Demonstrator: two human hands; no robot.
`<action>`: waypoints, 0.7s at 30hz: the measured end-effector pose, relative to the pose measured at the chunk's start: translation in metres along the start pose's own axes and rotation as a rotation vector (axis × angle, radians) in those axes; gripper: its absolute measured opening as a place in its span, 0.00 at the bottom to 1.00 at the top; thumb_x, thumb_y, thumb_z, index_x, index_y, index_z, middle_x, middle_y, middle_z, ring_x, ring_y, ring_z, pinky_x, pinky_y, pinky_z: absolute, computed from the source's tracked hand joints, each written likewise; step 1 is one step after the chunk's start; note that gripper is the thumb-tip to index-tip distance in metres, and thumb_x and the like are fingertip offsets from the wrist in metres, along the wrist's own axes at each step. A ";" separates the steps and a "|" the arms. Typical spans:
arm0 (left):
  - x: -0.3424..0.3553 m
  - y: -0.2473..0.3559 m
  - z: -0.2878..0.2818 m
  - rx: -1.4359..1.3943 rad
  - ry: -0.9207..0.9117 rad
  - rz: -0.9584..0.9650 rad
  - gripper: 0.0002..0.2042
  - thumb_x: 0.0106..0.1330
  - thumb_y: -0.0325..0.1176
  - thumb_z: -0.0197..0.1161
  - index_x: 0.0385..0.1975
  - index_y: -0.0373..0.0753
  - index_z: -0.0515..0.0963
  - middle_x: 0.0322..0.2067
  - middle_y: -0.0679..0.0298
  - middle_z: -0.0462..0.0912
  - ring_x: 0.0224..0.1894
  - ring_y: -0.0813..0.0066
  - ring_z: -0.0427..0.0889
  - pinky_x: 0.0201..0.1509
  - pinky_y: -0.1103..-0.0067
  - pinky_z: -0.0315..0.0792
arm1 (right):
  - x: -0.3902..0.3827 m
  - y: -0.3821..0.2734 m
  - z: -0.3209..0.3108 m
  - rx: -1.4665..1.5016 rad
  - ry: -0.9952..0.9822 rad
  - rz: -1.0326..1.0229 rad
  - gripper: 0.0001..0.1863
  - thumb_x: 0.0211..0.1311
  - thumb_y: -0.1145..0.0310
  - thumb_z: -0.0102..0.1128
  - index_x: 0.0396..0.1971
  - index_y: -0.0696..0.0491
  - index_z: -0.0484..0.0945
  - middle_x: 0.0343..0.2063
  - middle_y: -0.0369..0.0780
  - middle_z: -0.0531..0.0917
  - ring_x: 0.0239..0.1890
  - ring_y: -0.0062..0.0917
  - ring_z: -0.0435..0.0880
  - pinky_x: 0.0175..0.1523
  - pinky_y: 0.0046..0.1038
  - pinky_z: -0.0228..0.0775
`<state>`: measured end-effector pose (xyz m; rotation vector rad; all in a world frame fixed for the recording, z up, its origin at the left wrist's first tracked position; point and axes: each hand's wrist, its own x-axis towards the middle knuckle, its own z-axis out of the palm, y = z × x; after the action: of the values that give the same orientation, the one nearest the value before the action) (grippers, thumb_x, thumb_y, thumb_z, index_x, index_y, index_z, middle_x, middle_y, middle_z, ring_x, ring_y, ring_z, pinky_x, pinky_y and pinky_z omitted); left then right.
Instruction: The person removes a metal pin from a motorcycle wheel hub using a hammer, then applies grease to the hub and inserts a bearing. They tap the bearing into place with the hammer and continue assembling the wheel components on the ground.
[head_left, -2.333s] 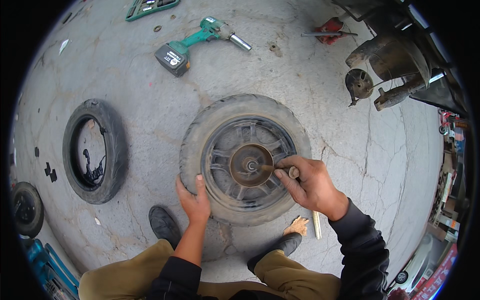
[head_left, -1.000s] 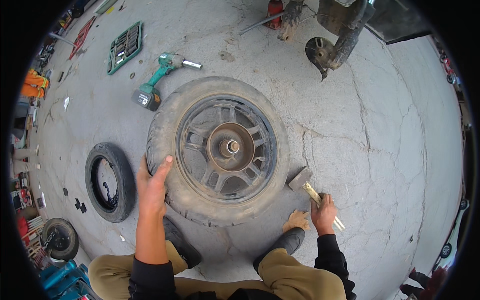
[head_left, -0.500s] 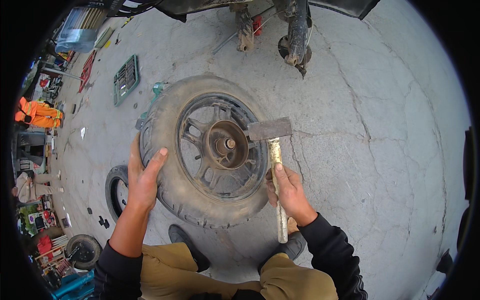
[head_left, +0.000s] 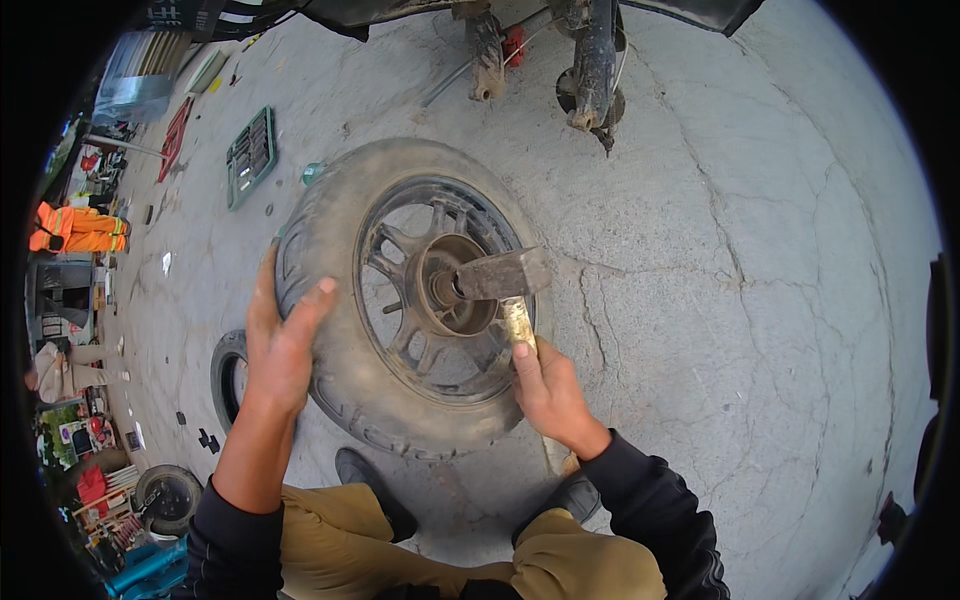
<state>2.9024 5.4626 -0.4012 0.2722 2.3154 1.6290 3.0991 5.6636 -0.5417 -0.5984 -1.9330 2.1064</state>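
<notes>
A dusty motorcycle wheel stands tilted in front of me, its tyre caked with dirt around a dark spoked rim. My left hand grips the tyre's left side, thumb on the sidewall and fingers around the tread. In my right hand is a hammer, held by its worn, pale handle. Its blocky steel head lies over the rusty hub drum, the left end at the axle in the centre. The head partly hides the drum, and whether it touches the axle is hard to tell.
Above the wheel are a vehicle's fork legs. A green socket case lies at upper left. A loose tyre and another wheel are at left, with a person in orange farther off. Cracked concrete spans the right.
The hammer has swung left, from beside the rim to over the hub, with my right hand moving along. The wheel has tilted slightly. My left hand stays on the tyre.
</notes>
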 end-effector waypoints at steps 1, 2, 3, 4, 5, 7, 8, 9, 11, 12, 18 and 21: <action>-0.002 -0.001 -0.001 -0.007 0.000 -0.018 0.45 0.67 0.39 0.70 0.76 0.20 0.53 0.70 0.43 0.68 0.70 0.58 0.70 0.74 0.71 0.63 | -0.001 -0.001 0.001 -0.116 -0.098 0.029 0.25 0.86 0.50 0.41 0.35 0.56 0.71 0.20 0.35 0.73 0.15 0.16 0.71 0.20 0.24 0.64; -0.001 -0.001 0.000 -0.025 0.006 -0.018 0.45 0.68 0.39 0.70 0.76 0.20 0.53 0.69 0.43 0.68 0.70 0.58 0.70 0.74 0.71 0.64 | 0.002 -0.002 0.001 -0.041 -0.052 -0.023 0.25 0.85 0.49 0.41 0.35 0.56 0.71 0.20 0.35 0.73 0.15 0.16 0.71 0.21 0.23 0.64; -0.002 -0.001 -0.001 -0.034 0.007 -0.039 0.44 0.68 0.38 0.70 0.76 0.20 0.54 0.69 0.43 0.69 0.70 0.58 0.70 0.74 0.72 0.64 | 0.000 -0.005 -0.004 0.038 -0.040 0.028 0.25 0.85 0.49 0.41 0.35 0.56 0.71 0.20 0.35 0.73 0.16 0.16 0.70 0.21 0.23 0.64; -0.003 -0.002 -0.001 -0.059 0.013 -0.021 0.44 0.68 0.38 0.70 0.76 0.20 0.54 0.69 0.43 0.69 0.70 0.58 0.71 0.74 0.72 0.64 | -0.004 -0.009 -0.013 0.111 -0.042 0.097 0.26 0.85 0.48 0.41 0.35 0.56 0.71 0.20 0.35 0.72 0.16 0.16 0.70 0.21 0.23 0.64; -0.001 -0.001 0.000 -0.030 0.023 -0.045 0.44 0.68 0.38 0.70 0.76 0.20 0.54 0.69 0.43 0.69 0.69 0.59 0.71 0.74 0.72 0.64 | -0.004 -0.014 -0.022 0.192 0.035 0.013 0.26 0.85 0.47 0.42 0.36 0.57 0.71 0.20 0.35 0.72 0.16 0.17 0.70 0.21 0.23 0.64; -0.002 -0.001 -0.001 0.024 0.082 -0.055 0.44 0.68 0.38 0.70 0.76 0.20 0.54 0.68 0.44 0.70 0.68 0.59 0.72 0.73 0.72 0.65 | -0.006 -0.019 -0.025 0.410 0.210 -0.187 0.27 0.84 0.46 0.43 0.36 0.57 0.71 0.20 0.34 0.72 0.17 0.17 0.70 0.22 0.23 0.65; -0.004 -0.002 -0.002 -0.008 0.037 -0.026 0.44 0.69 0.39 0.70 0.76 0.21 0.53 0.69 0.44 0.70 0.68 0.59 0.72 0.73 0.72 0.65 | -0.008 -0.019 -0.026 0.518 0.244 -0.188 0.27 0.84 0.49 0.44 0.32 0.58 0.74 0.19 0.39 0.77 0.18 0.23 0.77 0.24 0.28 0.64; -0.003 -0.002 -0.002 -0.019 0.025 -0.029 0.44 0.69 0.39 0.70 0.76 0.21 0.53 0.69 0.43 0.69 0.68 0.60 0.72 0.73 0.73 0.65 | -0.005 -0.018 -0.021 0.259 0.128 -0.081 0.27 0.84 0.49 0.43 0.32 0.59 0.74 0.20 0.40 0.77 0.19 0.24 0.78 0.24 0.28 0.65; -0.004 -0.003 -0.003 -0.036 0.010 -0.027 0.44 0.69 0.39 0.70 0.76 0.21 0.53 0.69 0.43 0.69 0.68 0.60 0.73 0.73 0.73 0.65 | 0.003 -0.011 -0.004 -0.217 -0.078 0.080 0.28 0.85 0.49 0.43 0.32 0.59 0.74 0.20 0.41 0.78 0.20 0.24 0.78 0.25 0.29 0.65; -0.004 -0.003 -0.003 -0.033 0.001 -0.032 0.44 0.69 0.40 0.70 0.76 0.21 0.53 0.69 0.42 0.68 0.68 0.59 0.72 0.73 0.73 0.65 | 0.007 -0.008 -0.002 -0.161 -0.106 0.108 0.28 0.85 0.50 0.43 0.34 0.61 0.74 0.21 0.42 0.79 0.23 0.23 0.80 0.26 0.31 0.66; 0.000 -0.006 -0.005 0.023 0.038 -0.026 0.45 0.69 0.41 0.70 0.77 0.21 0.53 0.69 0.41 0.68 0.70 0.58 0.71 0.74 0.72 0.64 | -0.008 -0.016 -0.025 0.373 0.129 -0.010 0.28 0.85 0.47 0.41 0.32 0.58 0.73 0.19 0.35 0.75 0.17 0.18 0.71 0.23 0.23 0.63; 0.000 -0.007 -0.004 0.023 0.018 -0.028 0.45 0.69 0.41 0.70 0.76 0.20 0.53 0.70 0.40 0.67 0.71 0.57 0.70 0.75 0.71 0.63 | -0.008 -0.019 -0.016 0.163 0.126 0.020 0.28 0.84 0.48 0.45 0.31 0.58 0.74 0.19 0.35 0.77 0.18 0.19 0.75 0.23 0.23 0.63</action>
<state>2.9014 5.4564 -0.4061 0.2305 2.3422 1.5986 3.1115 5.6765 -0.5229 -0.7004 -1.6773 2.1561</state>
